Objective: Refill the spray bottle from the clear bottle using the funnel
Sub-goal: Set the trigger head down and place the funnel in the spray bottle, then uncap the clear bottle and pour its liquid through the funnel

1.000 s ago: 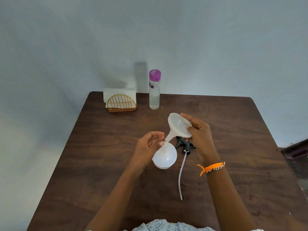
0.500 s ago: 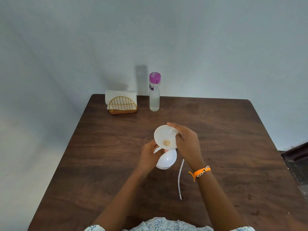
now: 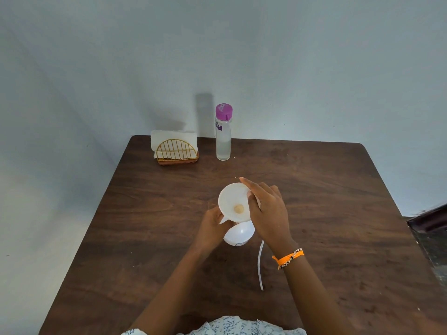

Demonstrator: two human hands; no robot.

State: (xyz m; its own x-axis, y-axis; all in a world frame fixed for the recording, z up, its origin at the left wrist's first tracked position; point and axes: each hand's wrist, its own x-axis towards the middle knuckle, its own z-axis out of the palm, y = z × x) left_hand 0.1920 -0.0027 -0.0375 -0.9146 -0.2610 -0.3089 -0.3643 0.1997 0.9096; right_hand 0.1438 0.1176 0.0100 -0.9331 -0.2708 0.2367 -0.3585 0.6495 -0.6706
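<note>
Right hand grips the funnel rim at three o'clock; left hand clasps the spray bottle: seat the spout straight.

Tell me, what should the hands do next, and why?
Probably let the right hand release the funnel and reach for the clear bottle. The funnel already appears to sit in the white spray bottle, which the left hand steadies, while the clear bottle stands untouched at the table's far edge with its purple cap on.
</note>
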